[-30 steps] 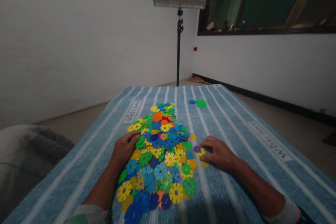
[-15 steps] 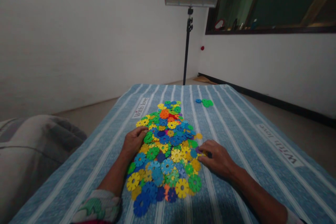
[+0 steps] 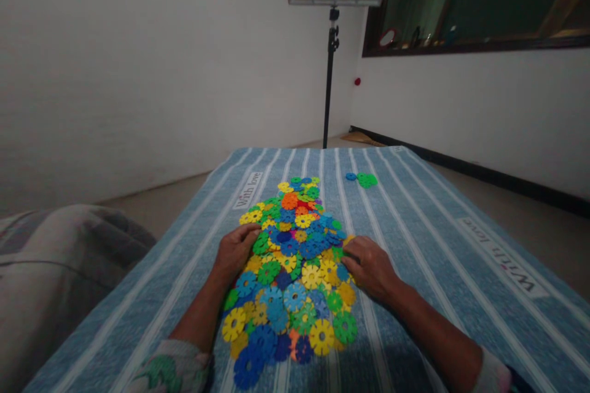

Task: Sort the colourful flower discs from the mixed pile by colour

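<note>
A heap of flat, flower-shaped plastic discs in blue, green, yellow and orange lies on a blue and white striped cloth. My left hand rests palm down against the heap's left edge, fingers curled over the nearest discs. My right hand lies at the heap's right edge, fingers bent and pressed against discs there. Whether either hand grips a disc is hidden by the fingers.
A few green and blue discs lie apart at the cloth's far side. A light panel on a black stand rises behind the cloth. A grey bundle of fabric sits at the left. A dark window is in the right wall.
My right hand has slid left and inward, pushing loose discs at the right edge into the heap. My left hand has stayed at the left edge. The view has shifted slightly.
</note>
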A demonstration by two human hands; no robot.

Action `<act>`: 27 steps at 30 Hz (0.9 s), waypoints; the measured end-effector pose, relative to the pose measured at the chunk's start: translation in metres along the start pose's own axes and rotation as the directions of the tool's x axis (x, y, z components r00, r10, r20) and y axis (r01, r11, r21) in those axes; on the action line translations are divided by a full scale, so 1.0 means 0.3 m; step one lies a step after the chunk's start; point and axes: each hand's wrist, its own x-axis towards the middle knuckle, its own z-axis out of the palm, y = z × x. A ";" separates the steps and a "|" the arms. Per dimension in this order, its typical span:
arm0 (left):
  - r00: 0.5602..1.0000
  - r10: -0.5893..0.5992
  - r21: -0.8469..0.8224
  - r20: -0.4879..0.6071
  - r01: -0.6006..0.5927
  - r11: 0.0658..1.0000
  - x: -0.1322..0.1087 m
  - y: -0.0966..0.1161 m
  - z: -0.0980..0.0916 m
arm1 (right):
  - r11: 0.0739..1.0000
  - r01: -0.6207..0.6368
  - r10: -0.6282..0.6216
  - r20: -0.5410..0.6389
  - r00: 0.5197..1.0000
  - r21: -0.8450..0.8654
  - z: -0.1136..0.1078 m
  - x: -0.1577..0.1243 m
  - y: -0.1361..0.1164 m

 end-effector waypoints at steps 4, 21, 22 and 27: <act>1.000 0.025 -0.002 -0.012 -0.025 1.000 0.003 -0.011 0.003 | 1.000 0.024 -0.024 -0.003 1.000 -0.019 0.001 -0.008 -0.003; 0.999 0.030 0.005 -0.012 -0.030 1.000 0.009 -0.027 0.010 | 0.995 0.094 -0.089 -0.138 0.986 0.029 0.031 -0.031 -0.015; 0.999 0.033 0.012 -0.012 -0.032 0.999 0.010 -0.027 0.010 | 0.994 0.101 -0.094 -0.159 0.983 0.035 0.033 -0.030 -0.021; 0.998 0.058 0.011 -0.009 -0.058 0.998 0.015 -0.024 0.007 | 0.990 0.138 -0.128 -0.233 0.964 0.028 0.047 -0.007 -0.065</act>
